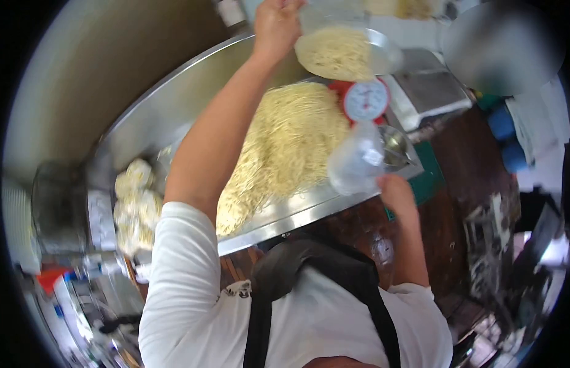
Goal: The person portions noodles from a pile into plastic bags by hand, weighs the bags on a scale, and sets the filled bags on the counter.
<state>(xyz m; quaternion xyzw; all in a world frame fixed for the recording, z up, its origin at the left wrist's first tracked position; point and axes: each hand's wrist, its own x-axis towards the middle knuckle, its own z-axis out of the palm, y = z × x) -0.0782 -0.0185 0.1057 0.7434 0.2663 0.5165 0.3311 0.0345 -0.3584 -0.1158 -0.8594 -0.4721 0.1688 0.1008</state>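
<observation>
My left hand [277, 27] is stretched out at the top of the view, its fingers closed on what looks like the edge of a clear plastic bag. Noodles [337, 54] show beneath that plastic, over the metal pan [386, 52] of a red dial scale [366, 99]. Lower down, my right hand [395, 191] grips an empty-looking clear plastic bag [357, 161], blurred by motion. A large heap of pale noodles [291, 138] lies between my arms in a metal tray [291, 211].
Several bags of noodles [137, 205] sit at the tray's left end. A small metal bowl [393, 144] stands beside the scale. Further right are a grey-topped white box [429, 83] and a blurred round shape [502, 49]. The brown floor [450, 178] shows at right.
</observation>
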